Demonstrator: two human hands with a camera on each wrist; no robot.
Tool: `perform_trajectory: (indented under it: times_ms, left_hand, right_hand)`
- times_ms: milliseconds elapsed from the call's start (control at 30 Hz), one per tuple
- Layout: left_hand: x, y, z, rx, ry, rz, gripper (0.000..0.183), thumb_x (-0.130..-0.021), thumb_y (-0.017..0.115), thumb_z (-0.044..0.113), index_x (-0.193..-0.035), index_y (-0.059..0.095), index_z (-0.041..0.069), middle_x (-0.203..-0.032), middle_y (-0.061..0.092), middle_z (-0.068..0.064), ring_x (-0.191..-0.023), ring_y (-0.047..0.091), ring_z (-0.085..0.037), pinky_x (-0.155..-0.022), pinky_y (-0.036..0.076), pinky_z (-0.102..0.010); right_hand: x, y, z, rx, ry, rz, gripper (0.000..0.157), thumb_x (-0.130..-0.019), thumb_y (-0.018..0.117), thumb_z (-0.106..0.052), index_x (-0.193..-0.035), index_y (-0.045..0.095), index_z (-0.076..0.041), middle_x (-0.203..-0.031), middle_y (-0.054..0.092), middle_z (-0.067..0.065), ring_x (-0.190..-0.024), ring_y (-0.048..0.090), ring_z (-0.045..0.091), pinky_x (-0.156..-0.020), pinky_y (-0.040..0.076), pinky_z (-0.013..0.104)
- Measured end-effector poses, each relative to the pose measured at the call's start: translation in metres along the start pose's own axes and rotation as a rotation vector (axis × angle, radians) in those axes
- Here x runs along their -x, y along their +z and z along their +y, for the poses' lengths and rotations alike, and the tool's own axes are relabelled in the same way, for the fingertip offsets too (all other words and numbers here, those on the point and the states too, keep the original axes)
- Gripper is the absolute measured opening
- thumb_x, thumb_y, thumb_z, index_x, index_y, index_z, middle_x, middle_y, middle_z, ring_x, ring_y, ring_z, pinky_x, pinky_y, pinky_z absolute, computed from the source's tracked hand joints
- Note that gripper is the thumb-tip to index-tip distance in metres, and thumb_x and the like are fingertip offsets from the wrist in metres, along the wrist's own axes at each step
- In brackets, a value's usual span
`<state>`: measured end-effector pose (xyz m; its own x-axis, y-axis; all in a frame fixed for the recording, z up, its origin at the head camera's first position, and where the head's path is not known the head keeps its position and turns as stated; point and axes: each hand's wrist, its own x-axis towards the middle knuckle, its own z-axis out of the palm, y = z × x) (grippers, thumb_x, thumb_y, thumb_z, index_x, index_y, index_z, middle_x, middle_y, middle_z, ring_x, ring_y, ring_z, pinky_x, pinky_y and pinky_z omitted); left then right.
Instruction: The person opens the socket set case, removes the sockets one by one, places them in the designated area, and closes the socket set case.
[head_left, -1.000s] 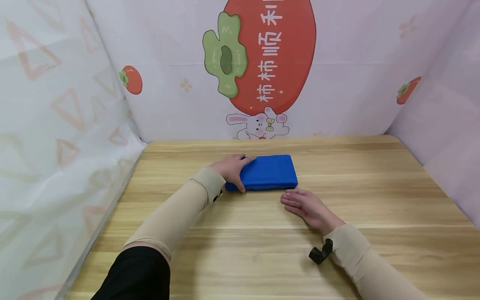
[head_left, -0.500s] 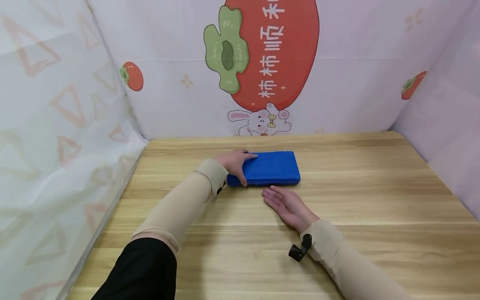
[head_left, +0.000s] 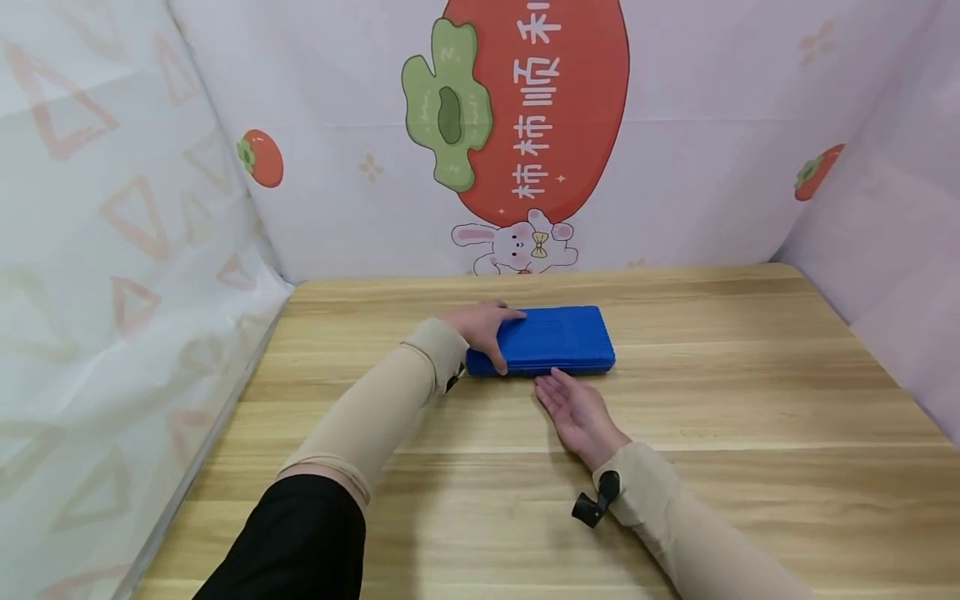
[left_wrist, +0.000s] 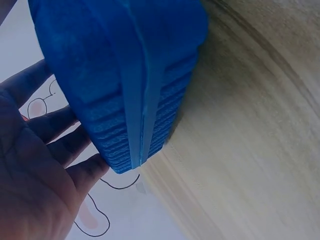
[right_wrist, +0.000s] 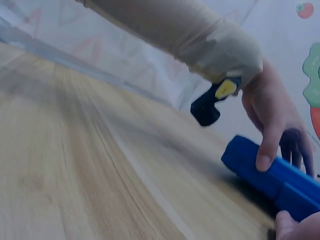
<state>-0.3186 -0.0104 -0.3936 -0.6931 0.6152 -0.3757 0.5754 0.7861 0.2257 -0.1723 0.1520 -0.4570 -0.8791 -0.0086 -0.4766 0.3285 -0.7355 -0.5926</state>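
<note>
A flat blue plastic case [head_left: 558, 337] lies lid down or up, I cannot tell which, with a seam around its side and ribs on its end [left_wrist: 135, 110]. My left hand [head_left: 483, 329] spans the left end, thumb on the front side and fingers reaching to the back edge. In the right wrist view that left hand [right_wrist: 277, 115] grips the case from above. At the front edge is my right hand [head_left: 577, 412], palm turned up, its thumb tip [right_wrist: 284, 220] at the front side. Whether its other fingers touch the case is unclear.
Under the case is a wood-grain table [head_left: 480, 500]. A printed white cloth [head_left: 337, 192] stands behind it, and more cloth [head_left: 112, 292] hangs at the left. A small black wrist camera [head_left: 592, 504] juts from the right sleeve.
The case and my left hand have shifted slightly right. My right hand has moved left along the front edge and turned palm up, bringing its thumb to the case.
</note>
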Motion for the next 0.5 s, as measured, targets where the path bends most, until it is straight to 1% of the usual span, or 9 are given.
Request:
perform_trajectory:
  times_ms: [200,367,500]
  left_hand:
    - [0.002,-0.002,0.004,0.021,-0.008,-0.002,0.106,-0.078,0.091,0.044,-0.164,0.032,0.026,-0.166,0.028,-0.014,-0.148,0.033,-0.032,-0.116,0.036,-0.049]
    - [0.002,-0.003,0.003,0.034,-0.013,0.002,0.106,-0.078,0.091,0.044,-0.164,0.032,0.026,-0.166,0.028,-0.014,-0.147,0.034,-0.032,-0.115,0.036,-0.050]
    - [-0.001,-0.002,0.003,0.015,-0.017,0.006,0.106,-0.078,0.090,0.046,-0.164,0.032,0.028,-0.165,0.029,-0.013,-0.147,0.035,-0.031,-0.115,0.037,-0.049]
  right_hand:
    - [-0.006,-0.001,-0.002,0.004,0.015,0.013,0.061,-0.113,0.037,-0.012,-0.164,0.006,0.002,-0.169,0.012,0.024,-0.154,0.025,0.029,-0.118,0.032,0.034]
    - [-0.010,0.003,-0.002,0.040,0.001,0.038,0.059,-0.114,0.036,-0.014,-0.163,0.010,0.004,-0.167,0.019,0.026,-0.152,0.030,0.029,-0.116,0.034,0.035]
    - [-0.011,0.006,-0.001,0.074,-0.016,0.060,0.057,-0.114,0.036,-0.014,-0.162,0.012,0.005,-0.164,0.024,0.027,-0.150,0.034,0.029,-0.115,0.036,0.034]
